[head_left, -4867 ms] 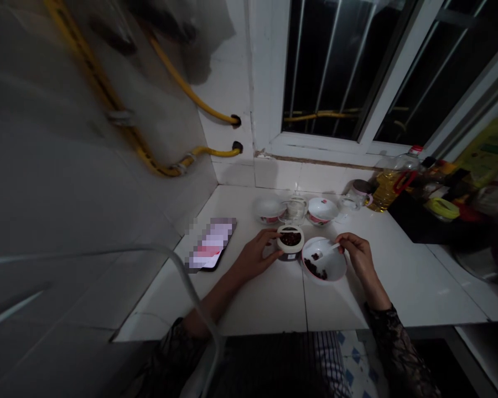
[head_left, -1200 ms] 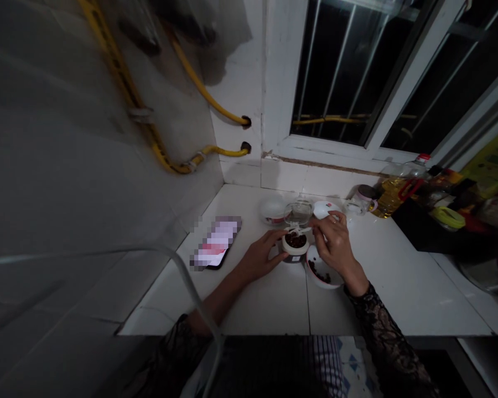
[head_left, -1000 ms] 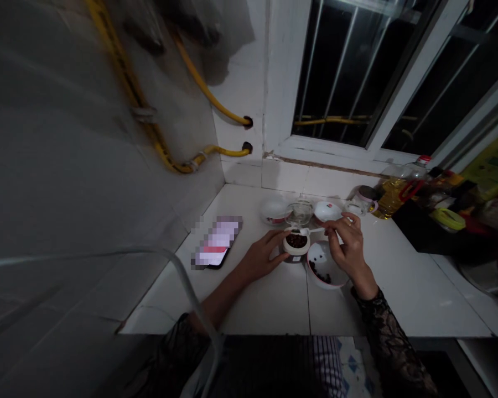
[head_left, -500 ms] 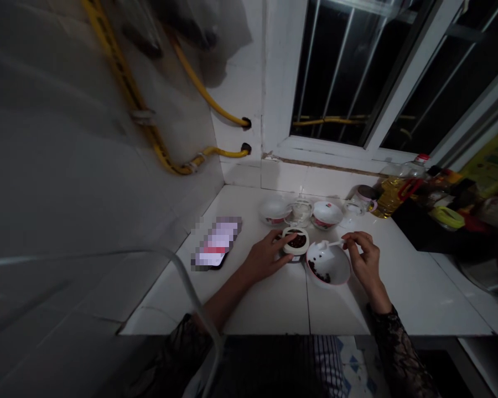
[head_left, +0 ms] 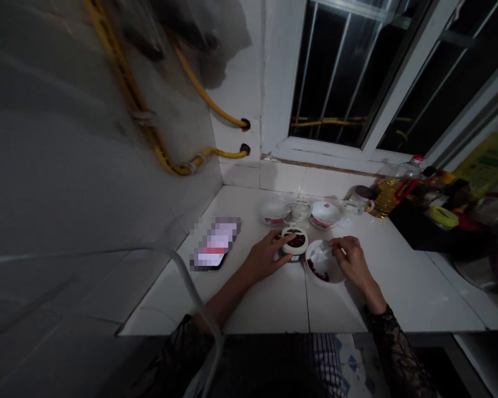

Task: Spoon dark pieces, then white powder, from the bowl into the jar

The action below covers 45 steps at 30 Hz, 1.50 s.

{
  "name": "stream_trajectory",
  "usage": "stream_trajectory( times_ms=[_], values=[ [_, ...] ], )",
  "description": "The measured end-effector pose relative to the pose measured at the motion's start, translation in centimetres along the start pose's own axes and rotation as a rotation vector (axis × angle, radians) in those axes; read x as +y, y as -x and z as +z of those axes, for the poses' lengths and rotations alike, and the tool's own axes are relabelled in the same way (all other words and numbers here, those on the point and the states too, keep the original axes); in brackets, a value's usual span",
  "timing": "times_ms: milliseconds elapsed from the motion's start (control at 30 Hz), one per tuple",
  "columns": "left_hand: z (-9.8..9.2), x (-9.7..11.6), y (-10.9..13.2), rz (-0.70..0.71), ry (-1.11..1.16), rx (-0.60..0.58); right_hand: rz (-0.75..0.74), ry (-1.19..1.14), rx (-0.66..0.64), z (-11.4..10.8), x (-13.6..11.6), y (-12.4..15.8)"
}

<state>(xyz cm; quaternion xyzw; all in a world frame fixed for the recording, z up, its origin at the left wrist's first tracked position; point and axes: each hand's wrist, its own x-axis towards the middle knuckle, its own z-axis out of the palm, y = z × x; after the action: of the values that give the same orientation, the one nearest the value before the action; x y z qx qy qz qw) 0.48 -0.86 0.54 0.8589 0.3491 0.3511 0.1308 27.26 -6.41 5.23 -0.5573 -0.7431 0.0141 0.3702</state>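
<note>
My left hand (head_left: 268, 255) is closed round the side of a small jar (head_left: 295, 253) with a pale rim, its thumb and a finger against the rim. Dark bits show inside the jar through the opening. Close to its right stands a white bowl (head_left: 336, 271) with a red rim and a few dark pieces at its left side. My right hand (head_left: 348, 258) is over the bowl's right edge, fingers pinched on a small white spoon (head_left: 324, 250). The spoon's head is dim and hard to make out inside the bowl.
Behind the jar stand two white bowls (head_left: 271, 211) (head_left: 325, 214) with a glass container (head_left: 299, 211) between them. A glass jar (head_left: 352, 207), an oil bottle (head_left: 385, 194) and a black box (head_left: 413, 226) are at the right. A phone (head_left: 218, 243) lies left; a pale cable (head_left: 195, 293) crosses in front.
My right hand has moved left and over the bowl with the spoon, which now points down into it. The left hand stays on the jar.
</note>
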Motion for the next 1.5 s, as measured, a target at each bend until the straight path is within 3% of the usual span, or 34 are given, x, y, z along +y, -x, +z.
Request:
stream_trajectory(
  times_ms=[167,367,533,733,1000,1500],
  values=[
    [0.1,-0.1,0.0,0.017,-0.037,-0.007,0.052,-0.081,-0.076,0.3,-0.5,0.0],
    [0.3,-0.1,0.1,-0.037,-0.042,-0.018,0.019,-0.016,0.013,-1.1,0.4,0.2],
    [0.2,0.0,0.1,-0.038,0.011,-0.015,-0.010,-0.023,-0.039,-0.6,0.1,1.0],
    [0.2,-0.1,0.2,-0.031,0.047,-0.007,0.220,-0.227,0.023,0.8,-0.9,1.6],
    [0.1,0.0,0.2,-0.062,0.064,-0.016,0.490,-0.552,0.086,0.8,-1.3,1.1],
    [0.4,-0.2,0.2,-0.113,0.113,0.016,0.490,-0.568,0.222,-0.4,-0.7,-0.7]
  ],
)
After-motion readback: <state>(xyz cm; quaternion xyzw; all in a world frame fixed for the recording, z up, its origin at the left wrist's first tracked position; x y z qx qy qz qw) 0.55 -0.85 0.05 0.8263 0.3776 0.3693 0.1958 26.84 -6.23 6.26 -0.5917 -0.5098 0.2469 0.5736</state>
